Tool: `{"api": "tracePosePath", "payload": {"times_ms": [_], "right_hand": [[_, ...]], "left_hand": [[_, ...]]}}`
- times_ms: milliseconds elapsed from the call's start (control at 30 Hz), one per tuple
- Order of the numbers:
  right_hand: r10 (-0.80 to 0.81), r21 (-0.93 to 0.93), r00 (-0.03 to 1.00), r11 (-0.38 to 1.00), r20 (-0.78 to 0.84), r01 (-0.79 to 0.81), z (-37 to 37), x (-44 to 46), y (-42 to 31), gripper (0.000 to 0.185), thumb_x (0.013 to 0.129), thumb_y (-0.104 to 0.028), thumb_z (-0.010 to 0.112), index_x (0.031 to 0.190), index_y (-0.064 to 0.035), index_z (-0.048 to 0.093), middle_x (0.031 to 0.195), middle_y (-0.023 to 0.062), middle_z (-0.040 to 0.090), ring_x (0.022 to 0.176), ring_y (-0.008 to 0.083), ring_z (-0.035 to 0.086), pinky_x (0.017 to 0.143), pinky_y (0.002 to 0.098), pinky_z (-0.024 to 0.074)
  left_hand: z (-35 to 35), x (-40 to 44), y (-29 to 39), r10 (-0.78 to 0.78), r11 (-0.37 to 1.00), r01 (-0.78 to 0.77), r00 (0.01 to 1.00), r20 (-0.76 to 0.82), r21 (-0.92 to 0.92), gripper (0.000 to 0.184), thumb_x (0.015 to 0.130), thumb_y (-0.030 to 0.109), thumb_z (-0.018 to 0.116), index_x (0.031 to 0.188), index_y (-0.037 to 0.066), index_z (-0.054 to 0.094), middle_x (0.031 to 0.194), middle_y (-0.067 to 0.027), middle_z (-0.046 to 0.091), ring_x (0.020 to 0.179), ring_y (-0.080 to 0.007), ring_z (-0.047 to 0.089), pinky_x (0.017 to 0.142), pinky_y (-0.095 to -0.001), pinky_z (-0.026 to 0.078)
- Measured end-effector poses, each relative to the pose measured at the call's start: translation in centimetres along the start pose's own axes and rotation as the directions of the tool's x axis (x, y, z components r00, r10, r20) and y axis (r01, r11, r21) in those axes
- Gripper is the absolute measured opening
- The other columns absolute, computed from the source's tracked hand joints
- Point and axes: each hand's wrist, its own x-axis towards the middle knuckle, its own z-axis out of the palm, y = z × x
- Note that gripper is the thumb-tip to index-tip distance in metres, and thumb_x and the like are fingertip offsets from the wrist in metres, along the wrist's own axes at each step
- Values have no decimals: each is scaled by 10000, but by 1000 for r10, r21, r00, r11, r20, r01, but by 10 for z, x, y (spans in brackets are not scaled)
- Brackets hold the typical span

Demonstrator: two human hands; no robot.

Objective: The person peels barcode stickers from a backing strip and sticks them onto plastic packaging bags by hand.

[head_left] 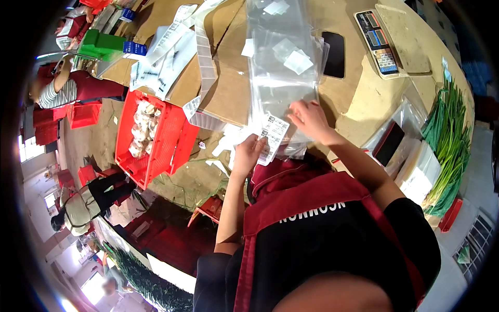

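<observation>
My left hand (249, 152) is closed on a printed label sheet (274, 136) with black text and codes, near the table's front edge. To its right, my right hand (311, 120) is over the clear plastic bags (283, 96), fingers bent, thumb and forefinger close together; whether something small is between them I cannot make out. The bags lie in a long stack running away from me. Small white labels (298, 61) rest on the stack farther up. A long strip of labels (204, 57) curls over the table's left part and hangs over its edge.
A black phone (333, 54) and a scale (377, 42) lie beyond the bags. Green stalks (451, 145) and a dark red-edged device (388, 143) are at the right. Red crates (156, 138) with wrapped goods stand at the left. Other people (86, 205) are farther left.
</observation>
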Motion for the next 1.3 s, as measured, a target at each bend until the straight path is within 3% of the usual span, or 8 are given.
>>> {"api": "tracePosePath", "payload": {"times_ms": [133,167,267,400,533,867,1033,1300], "right_hand": [[-119,-22,987,993,-108,117,-15,-16,-7,83,849,-121,544,919,-103,503,837,50,587,750,154,582,772,349,398],[62,175,985,984,-162,-33,-12,-21,0,65,852,-112,529,917,-113,531,879,49,586,808,159,564,791,342,391],[-75,-10,940,997,-333,76,-21,-23,2,91,859,-143,521,936,-117,561,916,32,591,821,168,558,847,357,370],[-249,-73,947,961,201,268,-21,-30,8,257,802,-271,613,1011,-124,597,1198,12,548,1155,190,456,1022,402,242],[-244,-95,959,961,142,258,-14,-32,27,256,770,-275,647,974,-122,621,1190,-4,555,1175,183,439,1012,404,253],[-130,21,988,991,88,129,-7,-17,32,141,773,-198,636,874,-104,663,1027,-31,635,1056,176,511,940,384,293],[-8,175,984,984,179,-24,-13,-12,29,142,782,-202,621,876,-103,662,929,0,646,1013,181,520,935,374,281],[-305,-36,939,949,159,314,-14,-24,18,104,718,-189,653,778,-110,622,1011,-27,591,973,173,504,915,361,288]], "left_hand": [[10,8,12,34,981,-31,999,13,-193,224,863,208,598,811,-9,574,647,-70,629,575,-103,583,541,-251,460],[15,15,15,3,968,2,1000,21,-251,198,859,177,603,790,-6,572,652,-60,633,564,-77,577,527,-223,458],[36,46,5,18,997,-18,1000,-3,78,263,821,223,612,737,-20,558,602,-148,572,556,-203,584,535,-323,449],[51,57,-10,74,956,-89,995,65,280,280,772,273,600,755,-7,583,682,-215,573,657,-399,546,589,-425,440],[13,33,-17,-73,896,14,990,117,445,251,793,261,588,818,11,597,718,-200,591,672,-355,579,619,-412,444],[4,-6,7,163,898,-121,984,64,-423,80,789,-45,559,711,-34,546,941,-94,604,724,-103,547,642,-220,439],[11,-4,13,219,886,-153,970,105,-438,98,775,-70,520,688,-25,510,871,-76,586,766,-101,538,683,-225,441],[7,-9,-2,100,913,-10,975,200,-408,66,783,-25,558,721,-25,534,734,-27,579,696,-59,517,594,-210,423]]}}
